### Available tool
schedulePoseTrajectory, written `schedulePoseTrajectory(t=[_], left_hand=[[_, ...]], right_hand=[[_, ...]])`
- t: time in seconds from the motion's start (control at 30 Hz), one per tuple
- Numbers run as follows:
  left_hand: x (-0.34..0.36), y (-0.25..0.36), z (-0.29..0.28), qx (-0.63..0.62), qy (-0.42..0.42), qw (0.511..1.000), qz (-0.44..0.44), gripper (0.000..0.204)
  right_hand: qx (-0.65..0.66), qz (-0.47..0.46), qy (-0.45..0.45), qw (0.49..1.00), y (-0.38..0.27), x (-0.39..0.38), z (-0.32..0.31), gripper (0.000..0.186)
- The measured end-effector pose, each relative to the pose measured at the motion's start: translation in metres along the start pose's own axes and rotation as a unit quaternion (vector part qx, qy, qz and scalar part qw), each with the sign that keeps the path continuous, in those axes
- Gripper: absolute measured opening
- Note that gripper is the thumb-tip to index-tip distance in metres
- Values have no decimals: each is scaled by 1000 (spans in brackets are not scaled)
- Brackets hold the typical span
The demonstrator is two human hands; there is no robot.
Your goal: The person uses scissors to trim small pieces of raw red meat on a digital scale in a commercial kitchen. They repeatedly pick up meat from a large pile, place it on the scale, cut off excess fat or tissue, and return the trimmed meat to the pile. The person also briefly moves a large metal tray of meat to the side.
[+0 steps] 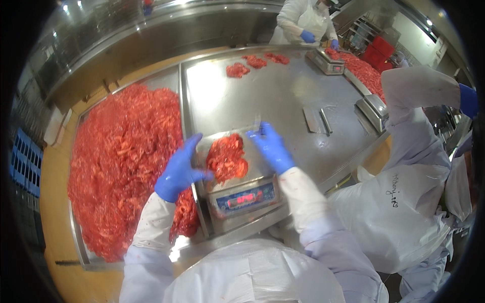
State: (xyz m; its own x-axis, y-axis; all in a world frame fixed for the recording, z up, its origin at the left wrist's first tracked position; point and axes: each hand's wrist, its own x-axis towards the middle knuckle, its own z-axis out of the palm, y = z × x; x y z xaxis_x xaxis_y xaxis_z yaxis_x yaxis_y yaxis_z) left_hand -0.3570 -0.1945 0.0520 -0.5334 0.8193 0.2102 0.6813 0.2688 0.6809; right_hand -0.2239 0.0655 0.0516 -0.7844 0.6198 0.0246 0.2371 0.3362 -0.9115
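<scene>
A portion of raw red meat (226, 157) lies on the steel pan of a digital scale (244, 199), whose red display is lit. My left hand (181, 170), in a blue glove, is at the left side of the pan, fingers spread and thumb pointing toward the meat. At the pan's right edge my right hand (273, 147), also blue-gloved, has its fingers stretched out, apart from the meat. Neither hand holds anything. To the left, a large heap of raw meat pieces (126, 161) fills a steel tray (77, 230).
Three meat portions (255, 61) lie along the steel table's (262, 96) far side. A flat metal plate (316, 121) with a bar rests to the right. Other scales (328, 63) stand farther off. A co-worker (399, 202) is close on my right; another person (305, 22) works across.
</scene>
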Motion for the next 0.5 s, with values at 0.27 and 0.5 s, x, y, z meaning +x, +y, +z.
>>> schedulePoseTrajectory(t=[0.27, 0.5], left_hand=[[43, 4, 67, 70, -119, 989, 60, 153], [82, 83, 162, 20, -48, 996, 74, 110]], right_hand=[[83, -140, -218, 962, 8, -28, 15, 72], [581, 60, -3, 811, 81, -47, -26, 61]])
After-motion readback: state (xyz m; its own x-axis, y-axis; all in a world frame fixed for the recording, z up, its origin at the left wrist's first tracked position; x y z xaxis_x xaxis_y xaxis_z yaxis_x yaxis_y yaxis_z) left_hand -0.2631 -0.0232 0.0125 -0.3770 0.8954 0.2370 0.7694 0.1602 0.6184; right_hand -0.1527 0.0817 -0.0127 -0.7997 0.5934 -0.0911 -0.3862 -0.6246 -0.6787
